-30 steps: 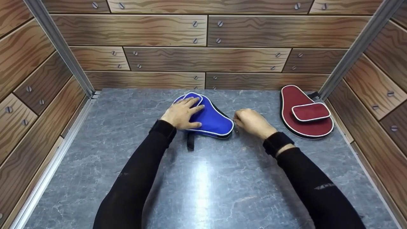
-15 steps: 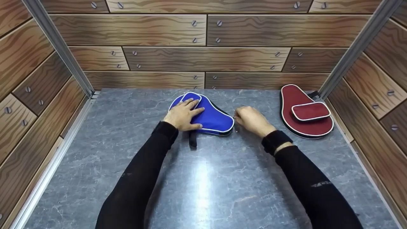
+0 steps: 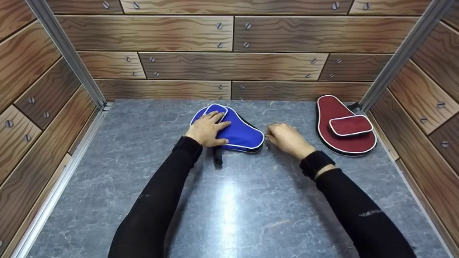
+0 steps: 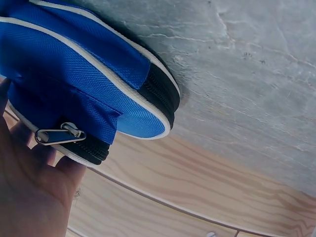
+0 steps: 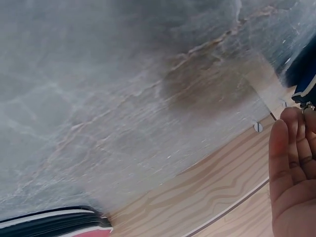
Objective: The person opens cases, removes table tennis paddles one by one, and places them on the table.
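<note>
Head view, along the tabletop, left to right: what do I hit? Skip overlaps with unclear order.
White-piped blue fabric paddle-shaped case → bare right hand → white-piped dark-red fabric paddle-shaped case.

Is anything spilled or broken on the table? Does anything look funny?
Nothing looks spilled or broken. The blue case and the red case lie on the grey table. The bright white streak near the front looks like light shining off the table, probably not spilled water.

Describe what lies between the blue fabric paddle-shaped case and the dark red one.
The right hand, then bare grey marbled tabletop; the head view shows both.
</note>
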Demonstrator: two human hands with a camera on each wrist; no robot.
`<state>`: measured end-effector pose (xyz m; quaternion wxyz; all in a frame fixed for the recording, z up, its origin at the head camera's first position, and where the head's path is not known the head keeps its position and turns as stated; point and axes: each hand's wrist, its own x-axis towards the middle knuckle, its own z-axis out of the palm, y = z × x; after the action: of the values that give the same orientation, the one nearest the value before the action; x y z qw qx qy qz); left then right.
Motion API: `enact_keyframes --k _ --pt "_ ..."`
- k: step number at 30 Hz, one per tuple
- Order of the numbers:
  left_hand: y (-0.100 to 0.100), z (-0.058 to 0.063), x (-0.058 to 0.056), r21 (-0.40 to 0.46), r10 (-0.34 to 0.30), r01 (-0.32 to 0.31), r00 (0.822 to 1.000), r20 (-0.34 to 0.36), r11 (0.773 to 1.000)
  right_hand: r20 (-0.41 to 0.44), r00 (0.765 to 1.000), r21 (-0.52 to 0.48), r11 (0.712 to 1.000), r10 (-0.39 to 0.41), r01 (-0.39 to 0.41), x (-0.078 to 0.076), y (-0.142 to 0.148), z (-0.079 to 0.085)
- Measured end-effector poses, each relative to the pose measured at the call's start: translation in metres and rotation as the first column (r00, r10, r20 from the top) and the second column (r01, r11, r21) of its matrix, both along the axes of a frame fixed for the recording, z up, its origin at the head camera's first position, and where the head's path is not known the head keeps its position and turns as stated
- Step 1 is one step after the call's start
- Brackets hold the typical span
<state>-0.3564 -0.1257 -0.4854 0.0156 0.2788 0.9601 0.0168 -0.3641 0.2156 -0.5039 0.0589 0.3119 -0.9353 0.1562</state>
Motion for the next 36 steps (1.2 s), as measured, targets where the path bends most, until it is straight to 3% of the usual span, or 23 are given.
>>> enact_keyframes --k 6,15,36 --pt "0.001 -0.002 -0.001 -0.012 0.008 -0.008 1.000 0.001 1.000 -0.010 1.000 0.007 1.000 0.015 -0.015 0.007 0.004 -0.001" --pt "0.002 0.001 0.005 0.004 -0.001 0.002 0.998 -0.057 1.000 0.017 0.999 0.008 1.000 0.029 -0.029 0.016 0.007 -0.003" --pt "0.005 0.002 0.004 -0.017 0.016 -0.017 0.999 -0.046 1.000 0.025 0.996 -0.001 0.996 0.091 -0.091 0.040 0.002 -0.004"
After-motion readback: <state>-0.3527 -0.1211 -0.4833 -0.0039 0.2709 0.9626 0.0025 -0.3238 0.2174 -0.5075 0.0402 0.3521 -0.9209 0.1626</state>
